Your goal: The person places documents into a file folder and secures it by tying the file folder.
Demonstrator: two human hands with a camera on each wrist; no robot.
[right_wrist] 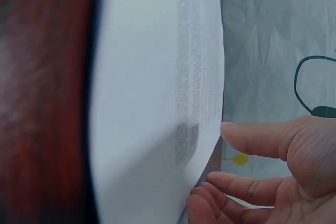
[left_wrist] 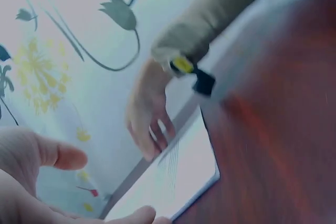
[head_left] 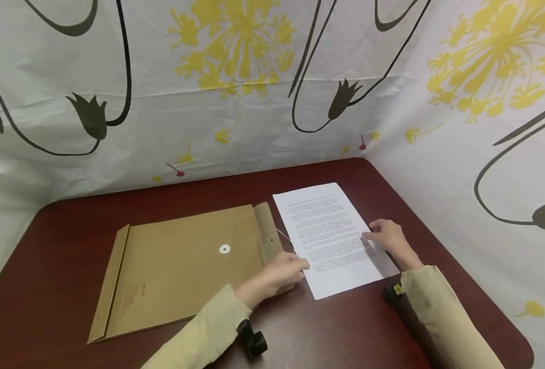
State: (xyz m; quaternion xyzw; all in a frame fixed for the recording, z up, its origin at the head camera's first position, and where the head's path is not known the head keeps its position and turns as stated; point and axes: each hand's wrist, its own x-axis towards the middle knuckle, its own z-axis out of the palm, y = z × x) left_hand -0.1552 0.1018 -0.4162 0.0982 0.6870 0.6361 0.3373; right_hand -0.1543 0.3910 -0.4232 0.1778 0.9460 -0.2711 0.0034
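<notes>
A white sheaf of printed paper (head_left: 332, 230) lies on the table, its lines of text facing up. My left hand (head_left: 284, 271) is at its left edge, near the lower corner. In the left wrist view, a wide gap separates the left thumb (left_wrist: 68, 156) from the fingers, which are low beside the paper. My right hand (head_left: 390, 238) touches the right edge of the paper. The right wrist view shows the right thumb (right_wrist: 252, 139) at that edge, with the other fingers apart from it and slightly bent. Left of the paper lies a brown document envelope (head_left: 185, 266), partly behind my left forearm.
The envelope has a white round button (head_left: 225, 249) and a flap (head_left: 269, 230) at its right side, with a thin string (head_left: 284, 236) running toward the paper. The dark red table (head_left: 337, 328) is bordered by a patterned white curtain (head_left: 254, 128) behind and at the right.
</notes>
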